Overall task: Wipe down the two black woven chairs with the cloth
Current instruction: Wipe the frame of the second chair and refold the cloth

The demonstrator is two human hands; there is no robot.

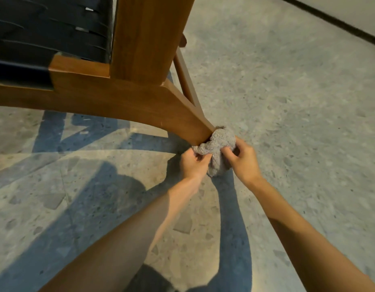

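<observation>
The grey cloth point(220, 144) sits bunched between both hands, pressed against the foot of the wooden chair leg point(182, 114) just above the floor. The left hand point(192, 164) pinches a loose flap at the cloth's left edge with curled fingers. The right hand point(245, 160) grips the thicker wad from the right, fingers curled into it. The cloth is fluffy and looped like terry, crumpled into a lump. Its longer run goes from the leg's tip down toward the person, with the flap trailing left. The leg slants from upper left down to lower right and ends in the cloth. Above it a broad wooden upright point(148, 39) rises beside the black woven seat point(45, 28). A thinner wooden strut point(186, 81) angles behind. Speckled terrazzo floor point(298, 102) carries blue-grey shadows, and a dark skirting strip point(340, 22) crosses the upper right.
</observation>
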